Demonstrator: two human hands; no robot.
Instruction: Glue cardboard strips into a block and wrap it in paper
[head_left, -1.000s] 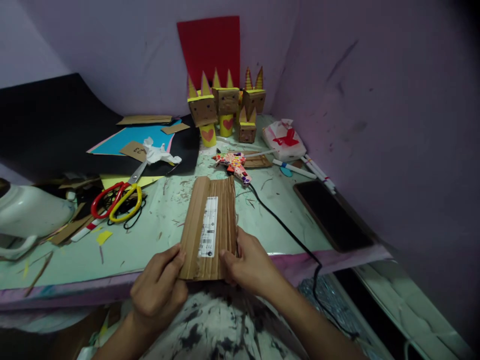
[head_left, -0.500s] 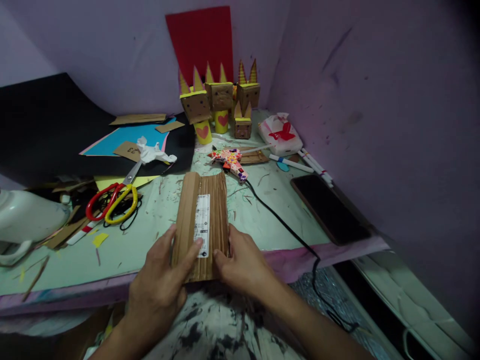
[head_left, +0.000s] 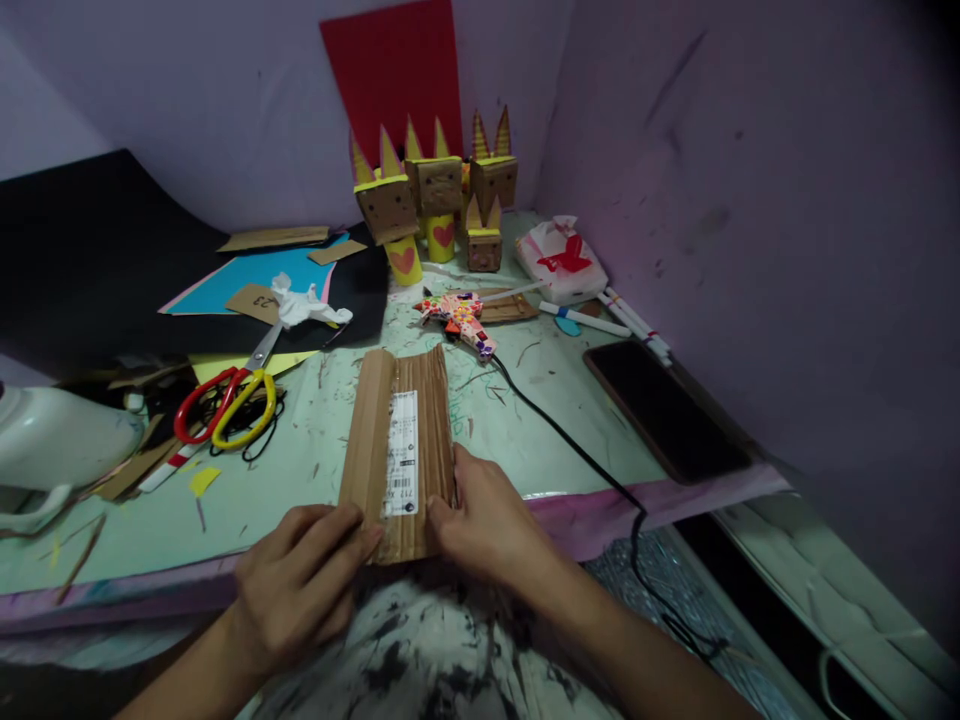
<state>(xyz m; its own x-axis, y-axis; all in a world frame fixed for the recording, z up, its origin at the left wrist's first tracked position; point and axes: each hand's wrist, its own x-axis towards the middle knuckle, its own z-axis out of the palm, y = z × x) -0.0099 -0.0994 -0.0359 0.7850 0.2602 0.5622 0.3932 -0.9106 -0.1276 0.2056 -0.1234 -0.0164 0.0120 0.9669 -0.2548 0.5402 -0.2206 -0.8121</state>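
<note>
A folded, creased piece of brown cardboard with a white printed label lies at the table's front edge. My left hand grips its lower left corner, fingers on top. On the right side, my right hand pinches the edge with the thumb on the upper face. Beyond the cardboard lies a flower-patterned glue gun, its black cord running off to the right. Scissors with one red and one yellow handle rest to the left.
Several cardboard figures with pointed ears stand at the back. A phone, markers and a tissue pack are on the right. A white bottle lies at left, near coloured sheets.
My left hand has slid down the cardboard to its lower left corner, its thumb drawn back from the label. The right hand keeps its hold on the right edge.
</note>
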